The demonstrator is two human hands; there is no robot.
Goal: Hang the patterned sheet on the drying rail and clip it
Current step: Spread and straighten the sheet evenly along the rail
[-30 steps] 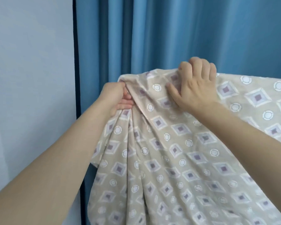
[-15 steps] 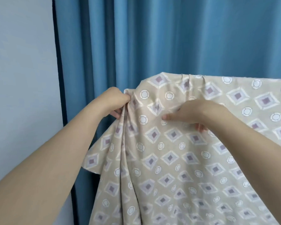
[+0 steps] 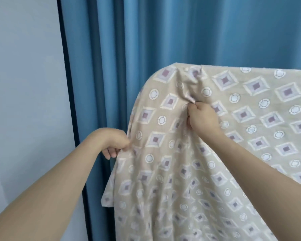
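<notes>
A beige patterned sheet (image 3: 215, 153), printed with purple-centred diamonds and small white circles, fills the right and lower part of the view from about 1 o'clock round to 6 o'clock. Its top edge runs level across the upper right, draped over something hidden beneath the cloth, and from there the fabric falls in loose folds to the bottom edge of the picture. Whether a rail lies under that top fold cannot be seen. Two bare forearms reach in from the lower corners. The left hand (image 3: 113, 143), just left of centre at about 8 o'clock, has its fingers (image 3: 111, 153) curled and gripping the sheet's left side edge, with the cloth bunched against the knuckles and hanging below the hand. The right hand (image 3: 201, 117), just right of centre at about 3 o'clock and higher than the left, pinches a gathered fold on the front of the sheet, a little below the top edge; its fingers are clenched on the cloth, and the puckered fabric rises out of the fist toward 12 o'clock. The two hands are apart, with a span of sheet between them. Behind everything hangs a blue pleated curtain (image 3: 181, 32), and at 9 o'clock a pale wall (image 3: 23, 84) meets the curtain's dark edge.
</notes>
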